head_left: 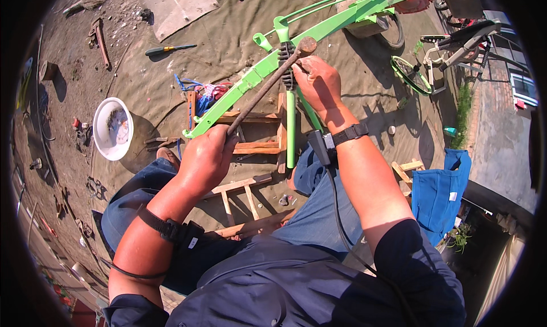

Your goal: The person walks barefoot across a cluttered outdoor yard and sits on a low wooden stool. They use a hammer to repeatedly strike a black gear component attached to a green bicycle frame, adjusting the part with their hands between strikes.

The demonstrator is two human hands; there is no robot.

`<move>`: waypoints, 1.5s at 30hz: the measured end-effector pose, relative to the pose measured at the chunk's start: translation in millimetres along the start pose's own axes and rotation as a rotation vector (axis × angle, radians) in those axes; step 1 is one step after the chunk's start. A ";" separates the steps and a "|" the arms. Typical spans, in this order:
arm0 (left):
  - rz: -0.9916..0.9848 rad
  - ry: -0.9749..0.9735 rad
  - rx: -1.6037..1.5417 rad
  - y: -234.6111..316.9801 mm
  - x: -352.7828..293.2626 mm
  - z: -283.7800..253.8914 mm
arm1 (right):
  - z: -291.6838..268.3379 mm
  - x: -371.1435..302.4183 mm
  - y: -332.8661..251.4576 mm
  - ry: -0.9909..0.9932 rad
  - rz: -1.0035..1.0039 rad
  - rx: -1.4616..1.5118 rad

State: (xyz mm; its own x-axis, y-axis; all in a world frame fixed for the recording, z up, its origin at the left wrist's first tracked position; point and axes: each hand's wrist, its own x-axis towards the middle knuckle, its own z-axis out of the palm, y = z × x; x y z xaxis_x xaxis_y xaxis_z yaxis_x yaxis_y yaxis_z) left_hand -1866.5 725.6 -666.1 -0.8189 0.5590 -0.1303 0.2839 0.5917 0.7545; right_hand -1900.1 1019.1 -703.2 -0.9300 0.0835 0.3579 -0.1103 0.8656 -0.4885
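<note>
My left hand [204,160] is closed around the lower end of a rusty metal bar [259,97]. The bar slants up to the right and ends in a round, flat-faced, hammer-like head [307,45]. That head lies over a long, bright green metal frame [250,83], in front of a black coil spring [286,79]. Just right of the spring, my right hand [320,84] has its fingers pinched together; what they grip is hidden. A green tube [291,130] runs down from the spring. Wooden stools [256,147] stand under and near the frame.
On the ground cloth [228,19] lies a screwdriver [171,49]. A white basin [113,128] stands at left, a pipe wrench [101,42] beyond it. A blue cloth [441,196] hangs at right. Near the wall is a bicycle-like frame [439,62]. A cable runs along my right arm.
</note>
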 end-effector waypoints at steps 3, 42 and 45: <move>0.030 0.007 -0.009 3.7 3.5 -2.0 | -2.6 -0.3 4.4 0.000 0.030 0.031; -0.043 -0.085 0.070 -3.6 1.0 9.4 | 10.5 -1.9 9.8 -0.119 0.125 -0.053; -0.001 -0.035 0.031 -0.2 -0.9 6.3 | 9.3 -0.7 4.6 -0.112 0.065 -0.105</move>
State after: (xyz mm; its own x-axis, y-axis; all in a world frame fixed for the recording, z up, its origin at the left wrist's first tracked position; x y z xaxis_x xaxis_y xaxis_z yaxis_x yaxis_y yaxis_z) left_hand -1862.6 728.6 -670.2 -0.8014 0.5781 -0.1537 0.2989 0.6096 0.7342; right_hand -1903.2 1018.4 -713.2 -0.9679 0.0906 0.2346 -0.0168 0.9076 -0.4196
